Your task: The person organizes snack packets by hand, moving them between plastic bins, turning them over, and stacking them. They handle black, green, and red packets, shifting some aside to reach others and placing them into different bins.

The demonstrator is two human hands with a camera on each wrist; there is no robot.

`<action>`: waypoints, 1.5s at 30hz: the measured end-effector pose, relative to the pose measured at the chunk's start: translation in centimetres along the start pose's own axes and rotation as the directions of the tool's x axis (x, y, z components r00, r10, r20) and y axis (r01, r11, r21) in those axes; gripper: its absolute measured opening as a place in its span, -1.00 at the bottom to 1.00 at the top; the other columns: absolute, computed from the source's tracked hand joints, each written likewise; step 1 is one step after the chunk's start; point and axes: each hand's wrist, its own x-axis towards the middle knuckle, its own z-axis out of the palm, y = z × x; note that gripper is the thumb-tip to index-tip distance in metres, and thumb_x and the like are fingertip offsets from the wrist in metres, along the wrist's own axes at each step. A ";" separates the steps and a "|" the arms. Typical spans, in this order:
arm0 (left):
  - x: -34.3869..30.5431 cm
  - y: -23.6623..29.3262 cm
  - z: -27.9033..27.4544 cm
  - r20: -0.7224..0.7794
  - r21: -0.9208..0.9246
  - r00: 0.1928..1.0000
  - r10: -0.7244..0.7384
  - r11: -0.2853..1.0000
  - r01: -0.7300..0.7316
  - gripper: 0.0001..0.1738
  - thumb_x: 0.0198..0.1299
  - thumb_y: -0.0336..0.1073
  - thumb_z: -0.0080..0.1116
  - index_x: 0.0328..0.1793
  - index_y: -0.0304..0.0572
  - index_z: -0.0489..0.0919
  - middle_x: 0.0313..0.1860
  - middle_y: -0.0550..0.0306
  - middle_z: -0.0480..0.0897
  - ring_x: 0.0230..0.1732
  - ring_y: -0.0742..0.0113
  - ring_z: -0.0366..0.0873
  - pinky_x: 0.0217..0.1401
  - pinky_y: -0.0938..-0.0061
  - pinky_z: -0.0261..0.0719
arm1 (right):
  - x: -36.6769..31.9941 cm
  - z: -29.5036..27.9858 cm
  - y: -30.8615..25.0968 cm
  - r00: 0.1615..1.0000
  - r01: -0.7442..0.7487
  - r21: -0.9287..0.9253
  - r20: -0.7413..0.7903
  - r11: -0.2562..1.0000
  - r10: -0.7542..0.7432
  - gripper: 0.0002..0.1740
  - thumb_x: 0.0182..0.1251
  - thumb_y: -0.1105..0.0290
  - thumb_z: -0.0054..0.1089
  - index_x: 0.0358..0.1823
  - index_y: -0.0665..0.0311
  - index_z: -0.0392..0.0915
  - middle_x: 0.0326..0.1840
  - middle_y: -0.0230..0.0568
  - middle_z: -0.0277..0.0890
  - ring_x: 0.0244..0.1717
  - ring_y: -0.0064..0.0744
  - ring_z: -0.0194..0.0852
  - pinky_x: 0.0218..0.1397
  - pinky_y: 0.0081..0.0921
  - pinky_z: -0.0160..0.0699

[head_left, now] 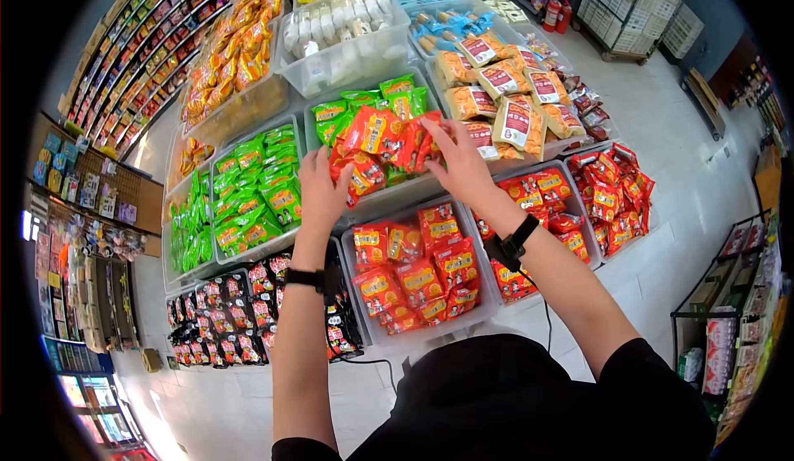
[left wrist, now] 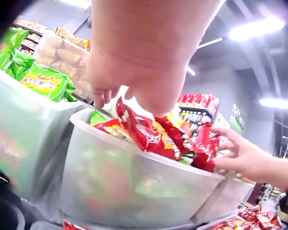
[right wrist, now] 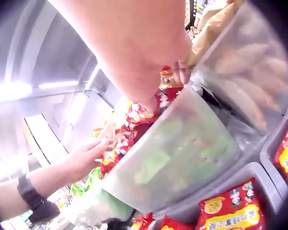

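Observation:
In the head view, a pile of red snack packets (head_left: 374, 134) lies over green packets (head_left: 405, 95) in the middle bin (head_left: 405, 192). My left hand (head_left: 324, 186) is at the left side of the pile, its fingers against the red packets. At the right side, my right hand (head_left: 459, 163) touches the pile with its fingers spread. The right wrist view shows the left hand (right wrist: 89, 155) with fairly straight fingers on the packets. From the left wrist, the right hand (left wrist: 247, 160) appears beside a red packet at the bin's rim.
A bin of red packets (head_left: 418, 275) stands nearest the body, with more red packets (head_left: 612, 196) to the right. Green packets (head_left: 260, 184) fill bins on the left, above black packets (head_left: 219, 316). Tan packets (head_left: 521, 122) are back right. Cables hang from the wristbands.

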 end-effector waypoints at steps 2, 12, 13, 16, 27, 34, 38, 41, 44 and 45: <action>-2.1 2.9 -3.1 -0.093 -0.038 0.996 -0.008 0.999 0.004 -0.48 0.31 -0.20 0.28 0.28 -0.36 0.47 0.11 -0.26 0.51 0.17 -0.16 0.46 0.26 0.13 0.42 | -0.3 -0.4 -0.2 0.991 -0.040 -0.086 0.125 0.995 0.051 -0.10 0.17 0.44 0.42 0.55 -0.04 0.21 0.35 0.21 0.23 0.30 0.26 0.34 0.34 -0.05 0.44; -20.5 6.7 -3.6 0.501 0.150 0.864 -0.048 0.988 -0.031 0.13 -0.23 -0.05 0.63 0.49 -0.25 0.30 0.21 -0.11 0.49 0.29 -0.11 0.36 0.43 -0.02 0.21 | -5.2 -4.3 -4.0 0.998 0.038 -0.082 0.047 0.996 -0.035 -0.26 0.18 0.43 0.37 0.42 0.22 0.31 0.38 0.22 0.29 0.36 0.28 0.28 0.39 -0.08 0.40; -20.8 6.6 -3.5 0.519 0.179 0.853 -0.050 0.983 -0.051 0.18 -0.27 -0.04 0.65 0.51 -0.24 0.28 0.22 -0.10 0.48 0.30 -0.11 0.35 0.45 -0.02 0.18 | -7.0 -4.0 -3.6 0.996 0.052 -0.051 0.076 0.997 -0.048 -0.29 0.17 0.42 0.38 0.38 0.27 0.33 0.35 0.19 0.32 0.34 0.25 0.30 0.37 -0.08 0.40; -21.0 6.1 -3.0 0.612 0.164 0.777 -0.145 0.985 0.054 0.18 -0.31 -0.02 0.66 0.48 -0.25 0.30 0.19 -0.10 0.49 0.28 -0.09 0.37 0.45 -0.02 0.16 | -12.0 -1.7 -4.5 0.927 0.027 0.180 0.363 0.983 -0.092 -0.34 0.12 0.33 0.43 0.24 0.36 0.40 0.21 0.07 0.44 0.26 0.15 0.37 0.31 -0.09 0.43; -21.2 5.7 -7.2 0.786 -0.317 0.606 -0.126 0.758 0.569 -0.54 0.07 -0.30 0.45 0.05 -0.35 0.55 -0.18 -0.18 0.67 -0.09 -0.18 0.62 0.01 0.15 0.58 | -15.4 7.2 -4.4 0.704 0.222 -0.072 0.701 0.972 -0.108 -0.36 0.02 0.24 0.53 0.12 0.33 0.51 0.12 -0.08 0.52 0.28 -0.04 0.38 0.27 -0.08 0.33; -22.8 5.7 -3.3 0.806 -0.110 0.591 0.000 0.983 0.150 -0.65 0.15 -0.31 0.25 0.07 -0.23 0.59 -0.12 -0.17 0.69 -0.01 -0.20 0.62 0.00 -0.03 0.55 | -13.6 6.2 -4.9 0.578 -0.072 0.086 0.815 0.994 -0.029 -0.63 0.22 0.29 0.36 -0.02 0.33 0.55 -0.07 0.12 0.64 0.07 0.07 0.60 0.10 -0.02 0.52; -24.7 5.7 -2.0 0.775 -0.152 0.631 0.048 0.982 0.112 -0.61 0.17 -0.29 0.26 0.14 -0.15 0.59 -0.04 -0.10 0.68 0.10 -0.14 0.55 0.12 0.02 0.46 | -14.1 5.1 -5.5 0.444 -0.141 0.065 0.896 0.988 0.004 -0.65 0.26 0.30 0.32 0.02 0.31 0.57 -0.07 0.14 0.66 0.02 0.13 0.64 0.04 -0.03 0.59; -24.1 5.6 -2.3 0.804 -0.133 0.594 0.033 0.983 0.126 -0.63 0.20 -0.30 0.26 0.14 -0.14 0.59 0.00 -0.06 0.67 0.13 -0.11 0.53 0.17 0.04 0.42 | -17.0 7.3 -3.5 0.455 -0.202 0.176 0.888 0.963 -0.067 -0.65 0.27 0.33 0.30 0.06 0.29 0.59 -0.06 0.11 0.66 0.03 0.15 0.63 0.03 -0.01 0.60; -24.2 5.5 -2.2 0.812 -0.105 0.583 0.008 0.986 0.133 -0.69 0.23 -0.32 0.23 0.11 -0.16 0.61 -0.04 -0.08 0.68 0.09 -0.10 0.57 0.13 0.04 0.45 | -18.5 8.5 -3.6 0.396 -0.243 0.154 0.917 0.958 -0.047 -0.64 0.28 0.39 0.26 0.10 0.26 0.59 -0.04 0.09 0.66 0.04 0.15 0.63 0.01 -0.02 0.61; -24.2 5.3 -2.1 0.810 -0.093 0.586 0.002 0.988 0.126 -0.70 0.24 -0.33 0.22 0.09 -0.16 0.61 -0.06 -0.09 0.69 0.07 -0.10 0.59 0.12 0.03 0.47 | -17.6 7.5 -5.3 0.346 -0.245 0.070 0.938 0.967 0.020 -0.65 0.28 0.40 0.25 0.10 0.26 0.59 -0.04 0.08 0.66 0.04 0.15 0.63 0.01 -0.03 0.62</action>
